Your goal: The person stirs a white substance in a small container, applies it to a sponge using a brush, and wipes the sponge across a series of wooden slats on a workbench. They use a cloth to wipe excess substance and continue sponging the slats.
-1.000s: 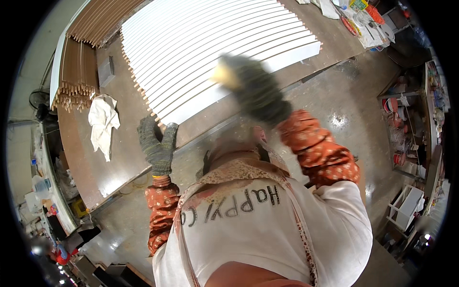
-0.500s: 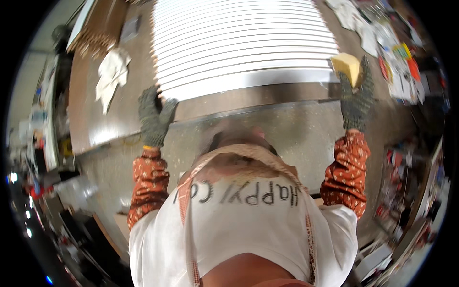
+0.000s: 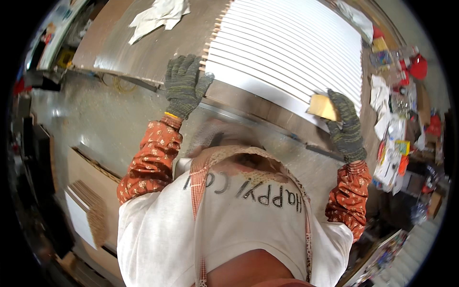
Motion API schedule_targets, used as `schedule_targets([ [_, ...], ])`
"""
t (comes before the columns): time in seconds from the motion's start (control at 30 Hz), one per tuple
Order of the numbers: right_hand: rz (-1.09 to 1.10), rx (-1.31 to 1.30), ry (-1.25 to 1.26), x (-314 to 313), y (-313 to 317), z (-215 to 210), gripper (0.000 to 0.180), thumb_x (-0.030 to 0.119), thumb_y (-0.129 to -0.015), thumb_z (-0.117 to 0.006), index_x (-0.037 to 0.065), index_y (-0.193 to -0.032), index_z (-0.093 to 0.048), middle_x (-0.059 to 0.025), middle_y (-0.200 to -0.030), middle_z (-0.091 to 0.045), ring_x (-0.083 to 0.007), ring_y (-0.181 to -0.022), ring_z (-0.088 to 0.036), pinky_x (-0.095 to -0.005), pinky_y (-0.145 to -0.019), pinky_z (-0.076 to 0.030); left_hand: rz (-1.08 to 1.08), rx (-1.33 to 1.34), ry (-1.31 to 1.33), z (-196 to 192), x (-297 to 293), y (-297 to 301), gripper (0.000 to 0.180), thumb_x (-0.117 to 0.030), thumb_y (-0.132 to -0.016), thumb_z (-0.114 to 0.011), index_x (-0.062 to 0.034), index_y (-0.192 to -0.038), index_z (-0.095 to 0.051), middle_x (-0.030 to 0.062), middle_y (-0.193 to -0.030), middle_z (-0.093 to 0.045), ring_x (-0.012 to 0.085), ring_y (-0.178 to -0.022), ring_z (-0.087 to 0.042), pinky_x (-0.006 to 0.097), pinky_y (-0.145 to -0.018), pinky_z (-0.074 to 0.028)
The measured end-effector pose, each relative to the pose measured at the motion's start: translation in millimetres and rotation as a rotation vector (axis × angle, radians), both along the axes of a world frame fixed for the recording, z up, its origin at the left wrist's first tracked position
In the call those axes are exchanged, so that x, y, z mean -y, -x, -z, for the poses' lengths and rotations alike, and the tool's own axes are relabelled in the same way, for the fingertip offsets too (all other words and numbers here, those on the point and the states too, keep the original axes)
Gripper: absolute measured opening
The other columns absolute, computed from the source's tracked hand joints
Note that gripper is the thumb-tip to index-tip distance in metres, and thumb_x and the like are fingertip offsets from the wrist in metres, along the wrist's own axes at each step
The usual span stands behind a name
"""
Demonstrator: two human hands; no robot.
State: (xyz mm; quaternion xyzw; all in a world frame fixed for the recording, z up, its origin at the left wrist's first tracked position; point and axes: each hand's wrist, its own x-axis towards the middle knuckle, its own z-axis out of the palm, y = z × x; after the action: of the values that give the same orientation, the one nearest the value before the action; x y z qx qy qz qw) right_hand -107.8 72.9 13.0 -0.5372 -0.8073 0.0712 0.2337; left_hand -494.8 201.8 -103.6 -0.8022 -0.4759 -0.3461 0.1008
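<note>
A row of long white strips [image 3: 287,60] lies side by side on a brown table [image 3: 138,55], with brownish ends jutting out along the left edge. My left hand [image 3: 185,87], in a dark grey-green knit glove, rests with fingers apart beside the near left corner of the strips. In the matching glove, my right hand [image 3: 346,126] grips a yellow sponge block [image 3: 322,107]. The sponge sits over the near right end of the strips, and its underside is hidden.
A crumpled white cloth [image 3: 160,18] lies on the table at the far left. Bottles, white rags [image 3: 379,103] and coloured packets crowd the right side. Below left, an open cardboard box [image 3: 103,179] stands by a stack of white-faced boards [image 3: 83,213].
The whole view has turned, so the table and strips now slant down to the right. My right hand has brought the sponge from beside the strips onto their near right end.
</note>
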Motion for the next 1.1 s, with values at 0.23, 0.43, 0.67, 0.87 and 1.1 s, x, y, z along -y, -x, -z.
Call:
schedule_targets([
  [0.23, -0.376, 0.194, 0.13, -102.5, 93.5, -17.0, 0.06, 0.018, -0.077, -0.07, 0.011, -0.13, -0.046, -0.0128, -0.128, -0.051, -0.031, -0.116, -0.049, -0.0376, -0.093, -0.049, -0.094, 0.04, 0.021, 0.9, 5.5, -1.0, 0.049, -0.042, -0.081, -0.064, -0.0074, -0.116, -0.058, 0.0123, -0.118, -0.056, 0.0323, -0.116, -0.047, 0.048, -0.103, -0.031],
  [0.43, -0.614, 0.2, 0.014, -223.3, 185.9, 27.1, 0.06, 0.029, -0.085, -0.063, 0.014, -0.137, -0.038, -0.014, -0.127, -0.051, -0.0263, -0.117, -0.051, -0.0409, -0.094, -0.05, -0.07, 0.07, 0.055, -3.3, 3.3, -5.5, 0.048, -0.042, -0.08, -0.063, -0.007, -0.113, -0.059, 0.0129, -0.119, -0.056, 0.0333, -0.116, -0.047, 0.048, -0.103, -0.031],
  [0.67, -0.612, 0.077, -0.06, -219.6, 173.9, 9.8, 0.058, 0.032, -0.08, -0.07, 0.017, -0.131, -0.047, -0.0138, -0.118, -0.056, -0.028, -0.11, -0.055, -0.0377, -0.096, -0.046, -0.058, 0.047, 0.049, -0.6, 3.3, -5.8, 0.049, -0.041, -0.081, -0.063, -0.0045, -0.113, -0.058, 0.0138, -0.12, -0.056, 0.0336, -0.115, -0.048, 0.049, -0.103, -0.031],
  [0.87, -0.448, 0.235, -0.017, -142.6, 53.5, -9.2, 0.051, 0.027, -0.085, -0.062, 0.015, -0.132, -0.046, -0.0138, -0.121, -0.055, -0.0263, -0.109, -0.055, -0.0379, -0.087, -0.052, -0.03, 0.049, 0.03, 3.9, 0.5, 2.0, 0.047, -0.035, -0.081, -0.065, -0.0041, -0.116, -0.057, 0.0136, -0.121, -0.056, 0.0338, -0.115, -0.048, 0.049, -0.103, -0.031],
  [1.1, 0.505, -0.175, 0.26, 6.0, -141.2, -13.2, 0.063, 0.017, -0.076, -0.075, 0.004, -0.131, -0.046, -0.0136, -0.118, -0.058, -0.0225, -0.107, -0.057, -0.0319, -0.092, -0.048, 0.022, 0.068, 0.027, 0.1, 1.4, -1.7, 0.046, -0.029, -0.08, -0.069, -0.0048, -0.117, -0.057, 0.0134, -0.122, -0.056, 0.0335, -0.117, -0.048, 0.047, -0.103, -0.032],
])
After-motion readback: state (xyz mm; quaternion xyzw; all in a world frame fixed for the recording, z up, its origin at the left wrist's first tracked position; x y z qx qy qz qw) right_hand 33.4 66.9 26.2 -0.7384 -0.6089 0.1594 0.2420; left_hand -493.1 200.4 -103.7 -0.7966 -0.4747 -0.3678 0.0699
